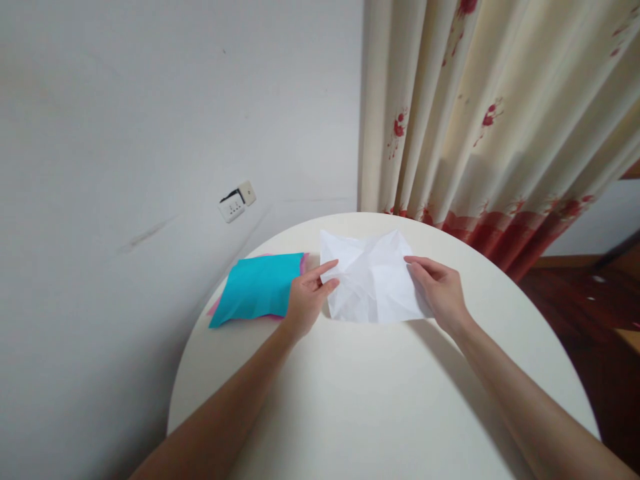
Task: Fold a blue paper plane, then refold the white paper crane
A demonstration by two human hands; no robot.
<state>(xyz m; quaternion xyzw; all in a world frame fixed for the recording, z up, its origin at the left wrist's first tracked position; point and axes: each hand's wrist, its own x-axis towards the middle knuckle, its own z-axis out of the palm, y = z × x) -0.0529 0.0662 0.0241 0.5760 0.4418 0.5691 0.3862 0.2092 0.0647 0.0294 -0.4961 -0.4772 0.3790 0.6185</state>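
While both hands pinch a creased white paper sheet (373, 280) at the far middle of the round tabletop (380, 400), left hand (306, 301) grips its left edge with thumb and forefinger, right hand (441, 291) holds the right edge, fingers closed on it. Teal sheet (259, 288) over pink paper (304, 261) lies just left. Judged: keep edges level, tension even, avoid tearing creases.

I can read no text, label or number anywhere in front of me. The white paper (373, 280) under my fingers is blank.
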